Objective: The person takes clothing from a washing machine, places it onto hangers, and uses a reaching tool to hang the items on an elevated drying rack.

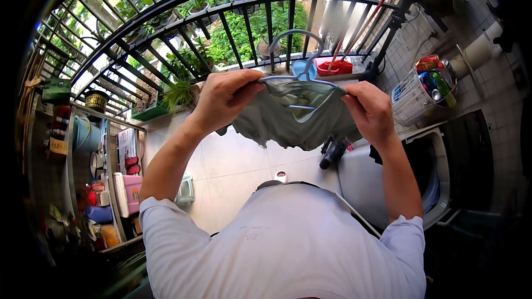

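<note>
A grey-green garment [266,116] hangs on a light blue clothes hanger [308,68] in front of my chest. The hook of the hanger rises above the neckline, and part of its lower bar shows inside the neck opening. My left hand [227,97] pinches the fabric and the hanger's shoulder at the left of the neckline. On the other side, my right hand [369,108] pinches the neckline's right edge between thumb and fingers, close to the hanger's right arm. Wrinkled folds of cloth droop below both hands.
Beyond the garment stands a black metal railing [226,35]. A shelf unit [109,174] with household goods lines the left side. At the right are a white basket [409,97] with cans and bottles and an open top-loading washing machine [361,178].
</note>
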A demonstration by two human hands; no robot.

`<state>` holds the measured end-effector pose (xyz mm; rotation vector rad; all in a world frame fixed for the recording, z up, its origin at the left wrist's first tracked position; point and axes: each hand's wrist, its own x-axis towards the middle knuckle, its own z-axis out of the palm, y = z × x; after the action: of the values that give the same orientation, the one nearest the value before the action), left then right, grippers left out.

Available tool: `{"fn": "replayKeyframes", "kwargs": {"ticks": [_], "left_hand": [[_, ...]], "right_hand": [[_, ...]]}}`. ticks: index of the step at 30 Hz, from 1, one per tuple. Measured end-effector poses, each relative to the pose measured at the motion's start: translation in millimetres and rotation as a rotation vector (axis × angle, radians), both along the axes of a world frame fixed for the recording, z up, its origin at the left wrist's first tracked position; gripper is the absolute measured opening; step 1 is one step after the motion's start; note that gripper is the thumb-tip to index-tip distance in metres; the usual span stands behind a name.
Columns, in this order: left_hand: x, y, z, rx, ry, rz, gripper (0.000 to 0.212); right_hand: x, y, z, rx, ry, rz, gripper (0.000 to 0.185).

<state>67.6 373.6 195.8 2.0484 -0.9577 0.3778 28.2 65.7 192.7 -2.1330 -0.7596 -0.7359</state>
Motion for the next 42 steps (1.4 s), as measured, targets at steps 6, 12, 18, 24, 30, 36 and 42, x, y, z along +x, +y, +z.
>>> {"fn": "replayKeyframes", "kwargs": {"ticks": [6, 12, 18, 24, 30, 36, 42], "left_hand": [[0, -5, 5, -0.032, -0.010, 0.006, 0.014], [0, -5, 5, -0.019, -0.041, -0.008, 0.014], [-4, -10, 19, 0.079, 0.035, -0.012, 0.023], [2, -43, 37, 0.029, 0.312, -0.173, 0.021], [25, -61, 19, -0.203, 0.461, -0.274, 0.016], [39, -64, 73, -0.375, 0.281, -0.215, 0.018], [40, -68, 146, -0.137, 0.084, 0.232, 0.028]], "right_hand": [[-10, -30, -4, -0.126, 0.200, -0.015, 0.016], [-16, -25, -10, -0.082, 0.270, -0.043, 0.011], [-17, -16, -12, -0.013, 0.068, -0.122, 0.007], [-11, -19, -15, -0.072, 0.031, -0.135, 0.008], [0, -33, -18, -0.208, -0.062, -0.217, 0.017], [-30, -35, -39, 0.154, -0.375, -0.288, 0.024], [-82, 17, -251, 0.828, 0.847, -0.257, 0.018]]}}
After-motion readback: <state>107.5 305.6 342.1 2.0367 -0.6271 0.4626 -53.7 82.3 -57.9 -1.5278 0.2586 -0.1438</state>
